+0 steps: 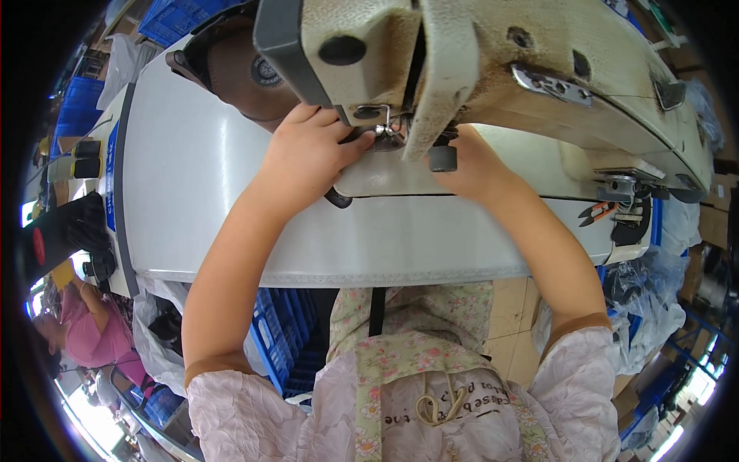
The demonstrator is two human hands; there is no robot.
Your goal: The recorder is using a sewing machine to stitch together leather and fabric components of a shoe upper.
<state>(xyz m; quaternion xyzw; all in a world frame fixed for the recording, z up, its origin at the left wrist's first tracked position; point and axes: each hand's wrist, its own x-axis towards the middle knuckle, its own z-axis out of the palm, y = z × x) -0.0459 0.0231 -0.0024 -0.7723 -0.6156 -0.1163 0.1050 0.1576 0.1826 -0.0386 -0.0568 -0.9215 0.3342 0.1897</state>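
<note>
A beige, stained sewing machine (pixel 500 100) stands over the white table, its needle and presser foot (pixel 387 132) low at the bed. Just left of the needle, my left hand (pixel 304 162) grips the edge of a brown leather-like piece (pixel 231 73), thumb stretched toward the foot. This piece carries a round dark badge and curves up behind the machine head, which hides part of it. My right hand (pixel 473 165) reaches behind the machine head from the right. Its fingers are mostly hidden there, so their grip cannot be made out.
Orange-handled thread snips (pixel 598 212) lie at the table's right end. The white tabletop (pixel 192 192) has a front edge close to my body. Below it stands a blue crate (pixel 281 331). At far left, a person in pink (pixel 96 331) sits nearby.
</note>
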